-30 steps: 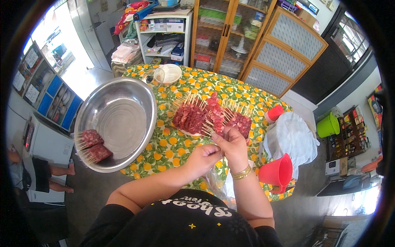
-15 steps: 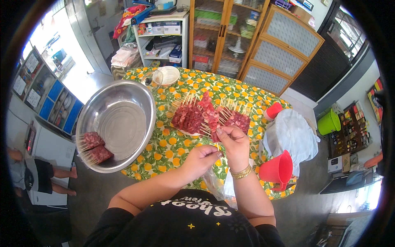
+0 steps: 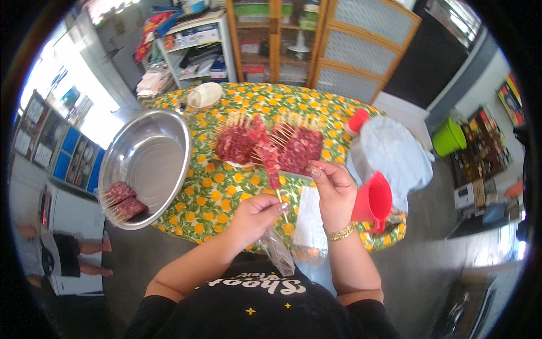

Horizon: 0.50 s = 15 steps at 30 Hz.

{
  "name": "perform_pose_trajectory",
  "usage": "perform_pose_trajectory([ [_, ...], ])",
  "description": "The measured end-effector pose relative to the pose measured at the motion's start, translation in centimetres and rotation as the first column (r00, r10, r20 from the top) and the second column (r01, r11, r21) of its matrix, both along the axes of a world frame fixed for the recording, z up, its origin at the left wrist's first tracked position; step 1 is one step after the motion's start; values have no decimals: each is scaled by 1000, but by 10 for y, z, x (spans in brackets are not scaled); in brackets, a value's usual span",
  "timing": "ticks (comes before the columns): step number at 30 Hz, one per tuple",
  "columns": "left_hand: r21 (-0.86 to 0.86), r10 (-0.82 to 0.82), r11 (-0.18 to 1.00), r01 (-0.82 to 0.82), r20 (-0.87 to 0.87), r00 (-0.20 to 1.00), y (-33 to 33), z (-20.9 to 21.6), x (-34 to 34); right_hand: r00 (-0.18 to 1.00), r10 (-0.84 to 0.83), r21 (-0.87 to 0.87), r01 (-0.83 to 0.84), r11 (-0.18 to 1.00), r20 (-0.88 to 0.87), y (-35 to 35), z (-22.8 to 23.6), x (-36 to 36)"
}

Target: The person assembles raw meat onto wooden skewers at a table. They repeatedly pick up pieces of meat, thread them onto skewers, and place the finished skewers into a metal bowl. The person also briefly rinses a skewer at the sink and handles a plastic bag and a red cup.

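Your left hand (image 3: 255,216) pinches a meat skewer (image 3: 271,163) by its bare end. Your right hand (image 3: 337,190) (contents unclear) hovers nearby, loosely curled.

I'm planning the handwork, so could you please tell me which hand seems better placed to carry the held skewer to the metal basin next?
Probably the left hand: it grips the skewer by its stick and sits nearer the basin. The right hand is off the skewer, farther away.

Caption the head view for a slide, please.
Left hand holding a meat skewer by its stick, right hand apart from it, over a fruit-patterned tablecloth, metal basin at left.
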<state>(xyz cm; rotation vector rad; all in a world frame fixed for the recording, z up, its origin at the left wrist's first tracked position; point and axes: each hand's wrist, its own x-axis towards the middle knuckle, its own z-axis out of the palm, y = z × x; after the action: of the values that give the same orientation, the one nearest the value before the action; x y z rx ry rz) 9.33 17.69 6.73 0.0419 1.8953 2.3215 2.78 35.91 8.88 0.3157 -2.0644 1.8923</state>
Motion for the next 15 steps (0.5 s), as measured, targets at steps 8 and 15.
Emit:
perform_pose_trajectory([
  [8, -79, -282, 954, 288, 71, 957, 37, 6, 67, 925, -379, -18, 379, 925, -29, 89, 7, 155],
  [15, -142, -586, 804, 577, -35, 809, 94, -26, 155, 623, -775, 142, 781, 609, -104, 139, 16, 370],
])
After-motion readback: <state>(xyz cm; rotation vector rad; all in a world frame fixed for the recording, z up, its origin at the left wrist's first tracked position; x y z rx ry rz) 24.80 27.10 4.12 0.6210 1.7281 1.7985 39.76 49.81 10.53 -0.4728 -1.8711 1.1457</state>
